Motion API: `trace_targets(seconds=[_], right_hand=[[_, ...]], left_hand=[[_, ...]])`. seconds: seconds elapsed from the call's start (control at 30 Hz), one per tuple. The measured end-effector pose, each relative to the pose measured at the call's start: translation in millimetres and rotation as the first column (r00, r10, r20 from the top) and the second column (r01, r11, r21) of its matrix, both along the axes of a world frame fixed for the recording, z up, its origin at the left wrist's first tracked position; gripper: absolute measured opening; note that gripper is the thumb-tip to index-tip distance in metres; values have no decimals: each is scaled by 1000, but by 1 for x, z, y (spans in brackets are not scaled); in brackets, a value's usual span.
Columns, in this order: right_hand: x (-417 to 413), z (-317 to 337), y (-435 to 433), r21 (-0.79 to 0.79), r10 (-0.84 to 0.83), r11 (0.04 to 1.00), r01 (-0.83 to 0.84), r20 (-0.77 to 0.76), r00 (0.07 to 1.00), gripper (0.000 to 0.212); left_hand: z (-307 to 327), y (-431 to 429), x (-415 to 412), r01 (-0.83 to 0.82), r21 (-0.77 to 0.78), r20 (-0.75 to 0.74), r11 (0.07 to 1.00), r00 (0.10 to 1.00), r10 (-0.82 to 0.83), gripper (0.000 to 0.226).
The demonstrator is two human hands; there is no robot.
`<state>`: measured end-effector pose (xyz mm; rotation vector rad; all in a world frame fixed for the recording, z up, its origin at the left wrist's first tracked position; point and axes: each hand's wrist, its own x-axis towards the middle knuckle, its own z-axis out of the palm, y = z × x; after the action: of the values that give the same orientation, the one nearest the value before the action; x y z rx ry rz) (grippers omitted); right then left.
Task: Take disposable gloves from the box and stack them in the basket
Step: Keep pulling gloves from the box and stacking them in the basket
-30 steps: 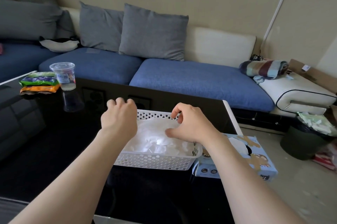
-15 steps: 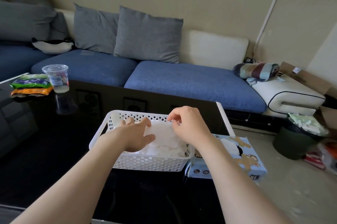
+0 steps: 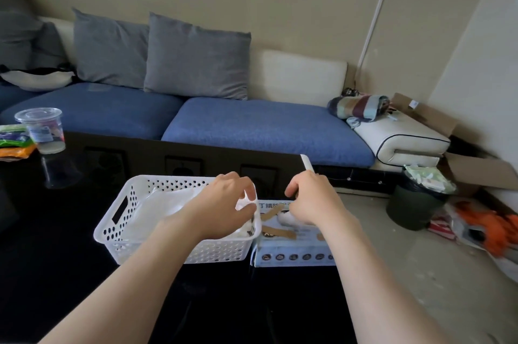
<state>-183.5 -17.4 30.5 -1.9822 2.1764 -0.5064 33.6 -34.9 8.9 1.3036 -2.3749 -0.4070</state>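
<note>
- The basket [image 3: 224, 252] is white plastic and rectangular, with walls punched full of round holes and a handle slot in its left end. We see it standing upright on the dark worktop [image 3: 56, 259].
- The gloves [image 3: 168, 203] lie inside it as a loose, thin, whitish pile. One further glove [image 3: 249, 200] is pinched in our left hand [image 3: 224, 203] over the basket's right end.
- The box [image 3: 294, 255] is pale blue card, with tan cartoon shapes on top and a row of round icons along its front. It lies flat, close against the basket's right side. White shows at its top opening, partly under our right hand [image 3: 311, 200].
</note>
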Motion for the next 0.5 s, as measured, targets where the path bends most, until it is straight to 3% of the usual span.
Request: trace_targets(seconds=[0.13, 0.3, 0.5], right_hand=[[-26, -8, 6, 53, 13, 999, -11, -34, 999, 36], [-43, -23, 11, 63, 124, 989, -130, 94, 988, 26], [-54, -36, 6, -44, 171, 985, -167, 100, 980, 15]], left_hand=[[0, 4, -20, 34, -5, 38, 999, 999, -33, 29], [-7, 2, -42, 51, 11, 105, 999, 993, -52, 39], [-14, -1, -61, 44, 24, 208, 999, 977, -48, 60]])
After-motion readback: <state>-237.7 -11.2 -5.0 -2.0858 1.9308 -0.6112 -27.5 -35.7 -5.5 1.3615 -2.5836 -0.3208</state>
